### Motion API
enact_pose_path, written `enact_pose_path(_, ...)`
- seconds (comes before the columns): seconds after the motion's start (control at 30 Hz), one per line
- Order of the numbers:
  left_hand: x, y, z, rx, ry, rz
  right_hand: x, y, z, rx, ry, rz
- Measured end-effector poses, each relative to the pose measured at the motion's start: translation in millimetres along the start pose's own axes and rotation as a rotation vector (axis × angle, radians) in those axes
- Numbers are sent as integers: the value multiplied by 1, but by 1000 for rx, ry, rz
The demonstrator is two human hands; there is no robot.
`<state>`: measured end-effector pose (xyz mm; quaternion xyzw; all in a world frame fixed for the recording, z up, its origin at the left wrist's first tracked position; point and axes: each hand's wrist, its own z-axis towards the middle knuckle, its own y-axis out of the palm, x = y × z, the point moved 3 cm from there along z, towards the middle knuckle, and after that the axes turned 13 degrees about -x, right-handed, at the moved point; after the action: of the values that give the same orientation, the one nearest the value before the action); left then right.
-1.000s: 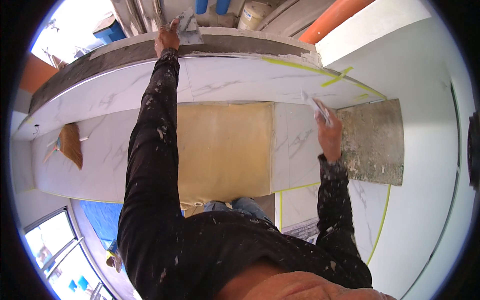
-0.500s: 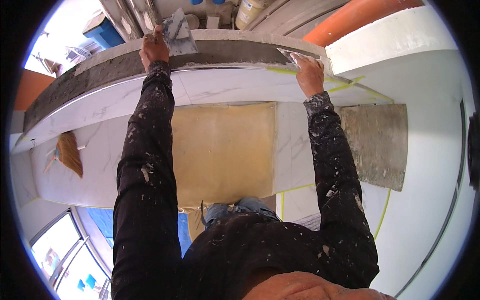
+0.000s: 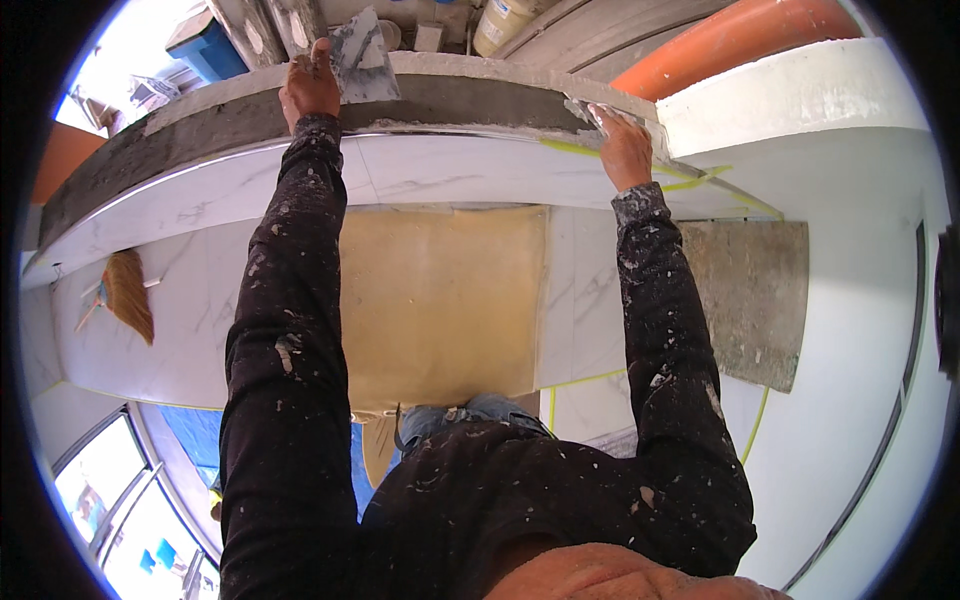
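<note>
My left hand (image 3: 310, 90) is closed on a square plastering board (image 3: 365, 55) smeared with grey-white compound, held over the curved concrete ledge (image 3: 470, 104). My right hand (image 3: 625, 145) grips a putty knife (image 3: 582, 112) smeared with compound, its blade at the ledge's face near the right-hand end. Just below that face run a thin metal trim and a band of marble-patterned tile (image 3: 440, 170), with yellow tape (image 3: 685, 182) along its right end.
An orange pipe (image 3: 720, 45) lies behind a white wall top (image 3: 780, 100); a bucket (image 3: 500, 25) and blue bin (image 3: 205, 45) stand beyond the ledge. Lower down are a broom (image 3: 130, 295), tan sheet (image 3: 440, 300), weathered board (image 3: 745, 300), blue tarp (image 3: 185, 440) and window (image 3: 105, 490).
My right hand has swung up from beside the tiles to the ledge. My left hand has shifted slightly left with the board, staying over the ledge.
</note>
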<state>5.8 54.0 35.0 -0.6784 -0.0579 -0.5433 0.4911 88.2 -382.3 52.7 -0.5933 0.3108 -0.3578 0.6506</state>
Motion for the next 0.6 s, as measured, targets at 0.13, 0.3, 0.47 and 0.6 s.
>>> enact_pose_path(0.13, 2, -1, -2, -3, 7, -25, -1, 5, 2, 1, -18, 27)
enact_pose_path(0.3, 1, 0, -1, -12, -5, -38, -5, -1, -33, -65, -84, 67)
enact_pose_path(0.47, -1, -1, 1, -28, -27, -64, 17, -17, -53, -81, -38, 89)
enact_pose_path(0.6, -2, 1, 2, -22, -15, -51, 25, -13, -27, -26, 23, 17)
